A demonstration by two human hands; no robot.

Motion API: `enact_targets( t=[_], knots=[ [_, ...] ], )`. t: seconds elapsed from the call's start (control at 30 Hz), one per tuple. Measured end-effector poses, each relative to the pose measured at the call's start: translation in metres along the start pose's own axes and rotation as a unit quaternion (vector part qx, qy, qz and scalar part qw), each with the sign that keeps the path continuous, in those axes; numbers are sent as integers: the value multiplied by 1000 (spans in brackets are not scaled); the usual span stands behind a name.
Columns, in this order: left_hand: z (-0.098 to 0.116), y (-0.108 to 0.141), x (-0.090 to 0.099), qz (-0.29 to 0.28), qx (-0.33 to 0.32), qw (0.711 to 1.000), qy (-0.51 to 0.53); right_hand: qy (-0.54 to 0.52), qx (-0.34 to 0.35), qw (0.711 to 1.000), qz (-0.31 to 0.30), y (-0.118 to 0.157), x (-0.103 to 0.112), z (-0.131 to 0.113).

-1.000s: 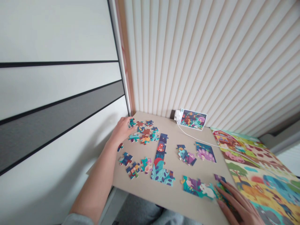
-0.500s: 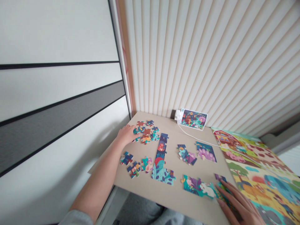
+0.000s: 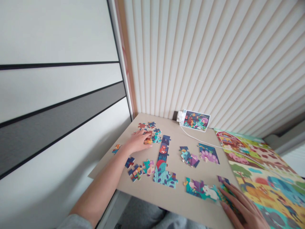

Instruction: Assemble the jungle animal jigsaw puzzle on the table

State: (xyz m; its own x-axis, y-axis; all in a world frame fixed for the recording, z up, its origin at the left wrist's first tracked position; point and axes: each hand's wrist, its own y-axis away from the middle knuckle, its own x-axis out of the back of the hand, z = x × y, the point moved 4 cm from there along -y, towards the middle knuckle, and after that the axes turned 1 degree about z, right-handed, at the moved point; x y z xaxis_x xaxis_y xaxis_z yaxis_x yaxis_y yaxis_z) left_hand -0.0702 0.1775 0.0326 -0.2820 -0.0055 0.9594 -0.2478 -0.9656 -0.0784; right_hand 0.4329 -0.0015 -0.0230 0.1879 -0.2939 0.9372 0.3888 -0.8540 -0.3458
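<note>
My left hand point(image 3: 137, 141) lies over a loose pile of jigsaw pieces point(image 3: 150, 130), its fingertips on an orange jigsaw piece point(image 3: 148, 141). A tall assembled strip of jigsaw pieces point(image 3: 163, 162) stands just right of that hand. Several other joined clusters lie on the beige board point(image 3: 173, 194). At the lower right, my right hand point(image 3: 241, 208) rests flat with spread fingers on a teal group of jigsaw pieces point(image 3: 225, 194). One small piece point(image 3: 116, 149) sits alone near the board's left edge.
A large colourful farm-scene picture sheet point(image 3: 259, 165) lies to the right of the board. At the back, a small picture card point(image 3: 196, 121) stands beside a white plug point(image 3: 180, 116) with a white cable point(image 3: 197, 141). Ribbed and panelled walls rise behind and left.
My left hand has slid right across the pile, and the lone piece near the left edge has moved further left. My right hand has not moved.
</note>
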Motion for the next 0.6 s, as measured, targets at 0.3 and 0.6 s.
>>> enact_targets(
  t=[0.3,0.6],
  knots=[
    [-20,-6,5,42,-15,997,61,-18,-10,1000,8,-3,4,-3],
    [-5,-3,7,58,-28,998,14,-4,-6,1000,4,-2,3,-2]
  ],
)
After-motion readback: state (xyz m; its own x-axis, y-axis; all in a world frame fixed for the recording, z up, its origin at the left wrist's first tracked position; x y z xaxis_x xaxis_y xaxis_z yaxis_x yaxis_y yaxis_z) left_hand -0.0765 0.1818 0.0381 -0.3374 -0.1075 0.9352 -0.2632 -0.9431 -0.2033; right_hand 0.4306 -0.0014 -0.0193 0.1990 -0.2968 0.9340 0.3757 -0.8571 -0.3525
